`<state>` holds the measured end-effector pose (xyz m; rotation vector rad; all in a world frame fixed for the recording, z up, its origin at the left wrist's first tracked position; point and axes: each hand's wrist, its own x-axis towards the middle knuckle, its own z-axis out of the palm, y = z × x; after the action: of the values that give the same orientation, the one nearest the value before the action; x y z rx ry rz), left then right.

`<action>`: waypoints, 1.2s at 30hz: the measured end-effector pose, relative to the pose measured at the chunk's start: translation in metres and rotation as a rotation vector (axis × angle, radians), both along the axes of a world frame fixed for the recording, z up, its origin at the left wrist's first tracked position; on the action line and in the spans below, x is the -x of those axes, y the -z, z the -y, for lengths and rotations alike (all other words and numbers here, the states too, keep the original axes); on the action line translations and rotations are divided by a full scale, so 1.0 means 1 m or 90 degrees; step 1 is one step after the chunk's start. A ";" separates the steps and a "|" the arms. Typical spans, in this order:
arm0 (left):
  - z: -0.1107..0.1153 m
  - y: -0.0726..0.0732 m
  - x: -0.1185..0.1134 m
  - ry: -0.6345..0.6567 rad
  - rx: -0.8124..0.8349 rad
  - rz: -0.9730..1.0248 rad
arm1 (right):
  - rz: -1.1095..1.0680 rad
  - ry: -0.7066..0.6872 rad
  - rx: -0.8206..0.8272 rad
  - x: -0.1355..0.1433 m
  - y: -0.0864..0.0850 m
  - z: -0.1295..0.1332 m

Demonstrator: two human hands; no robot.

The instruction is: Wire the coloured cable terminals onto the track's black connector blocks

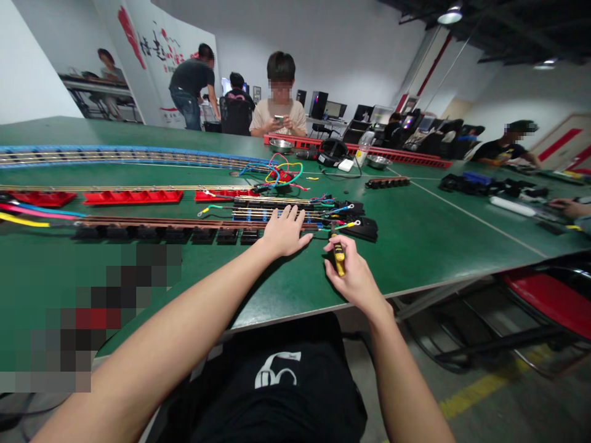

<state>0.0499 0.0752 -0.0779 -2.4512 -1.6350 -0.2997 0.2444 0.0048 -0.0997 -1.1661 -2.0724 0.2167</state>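
Left hand (286, 234) flat, fingers slightly spread on straight, thin-railed track sections (253, 215); right hand (354, 274) wrapped round yellow-black tool (340, 261), near front edge of smooth green tabletop (434, 227).

Site: a workshop sharing its room with an office-like computer area. Your long green worktable (462, 246) carries rail-like track sections (138, 157), coloured cables (28, 220) and a yellow-and-black-handled tool (339, 259); beyond it you face monitors (335, 110) and computer towers (318, 104) by the wall. Above you, a dark ceiling (530, 27) with hanging lamps (450, 13); beneath, a grey floor (512, 409) striped yellow.
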 end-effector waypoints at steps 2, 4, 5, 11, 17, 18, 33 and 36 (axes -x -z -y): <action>0.000 0.000 0.000 0.001 -0.003 0.002 | -0.014 0.003 -0.003 0.000 0.000 -0.001; 0.000 0.000 0.000 0.000 -0.006 0.003 | -0.033 0.000 -0.001 0.000 0.001 -0.002; 0.000 0.000 0.000 0.000 -0.006 0.005 | -0.042 -0.003 0.003 -0.001 0.001 -0.002; 0.000 0.000 0.000 0.000 -0.014 0.019 | -0.113 -0.005 0.041 -0.003 0.002 -0.003; 0.001 0.000 0.000 -0.004 -0.023 0.013 | -0.135 0.083 -0.012 0.001 -0.001 0.000; 0.001 0.000 -0.001 -0.005 -0.022 0.012 | -0.132 0.088 -0.015 0.001 -0.002 0.001; 0.003 -0.002 -0.001 -0.005 -0.024 0.003 | -0.308 0.122 0.064 0.012 -0.001 0.004; 0.004 -0.003 -0.001 -0.007 -0.022 0.003 | -0.265 0.116 0.053 0.013 -0.003 0.005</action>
<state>0.0513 0.0716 -0.0751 -2.4175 -1.6302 -0.3291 0.2316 -0.0001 -0.0965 -1.2321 -1.5991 0.4225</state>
